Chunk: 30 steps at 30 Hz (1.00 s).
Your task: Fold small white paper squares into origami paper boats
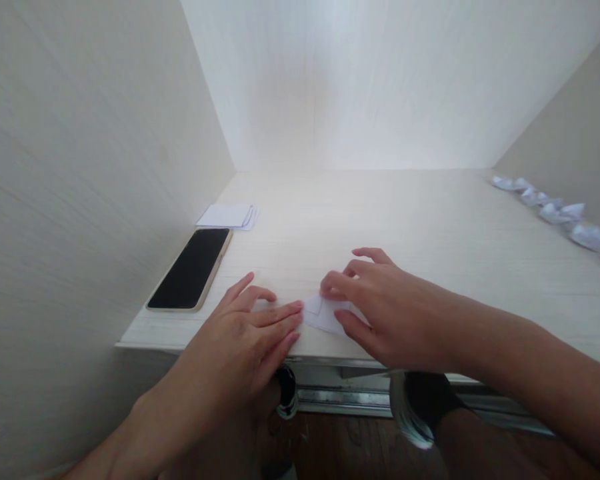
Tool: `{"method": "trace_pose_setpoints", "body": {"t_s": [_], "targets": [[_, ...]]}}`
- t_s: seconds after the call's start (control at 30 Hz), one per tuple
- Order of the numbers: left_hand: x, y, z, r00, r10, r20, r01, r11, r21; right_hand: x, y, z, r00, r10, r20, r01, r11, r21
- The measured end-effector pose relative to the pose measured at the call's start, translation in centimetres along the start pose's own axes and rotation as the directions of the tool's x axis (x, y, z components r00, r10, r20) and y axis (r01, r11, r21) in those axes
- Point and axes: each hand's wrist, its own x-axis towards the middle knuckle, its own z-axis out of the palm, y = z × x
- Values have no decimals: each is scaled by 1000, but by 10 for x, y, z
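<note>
A small white folded piece of paper lies flat near the front edge of the light tabletop, with a pointed left end and a fold line across it. My left hand reaches in from the left, its fingers stretched out and the fingertips touching the paper's left tip. Over the paper's right part bends my right hand, its index finger and thumb on the sheet and the little finger raised. That hand covers much of the paper's right side.
A phone with a dark screen lies at the left, and a stack of white paper sheets sits behind it. Several folded white paper pieces line the right wall. Pale panels enclose the tabletop; my feet show below its front edge.
</note>
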Motion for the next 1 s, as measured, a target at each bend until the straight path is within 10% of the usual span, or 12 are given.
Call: {"method": "trace_pose_setpoints", "body": {"t_s": [0.23, 0.43, 0.6, 0.87, 1.0], "targets": [[-5, 6, 5, 998, 57, 5, -57, 998, 4, -13, 5, 17, 997, 71, -14, -70, 996, 62], [1, 24, 24, 969, -7, -247, -33, 987, -158, -20, 12, 42, 965, 231, -128, -181, 932, 316], [18, 28, 29, 985, -78, -156, 29, 955, -296, -19, 9, 44, 885, 453, -110, -354, 806, 474], [18, 22, 32, 984, -62, -166, 15, 963, -271, 5, 7, 26, 724, 673, 151, -561, 448, 696], [18, 22, 30, 986, -35, -164, -5, 972, -236, 19, 5, 23, 707, 673, 217, -634, 467, 617]]}}
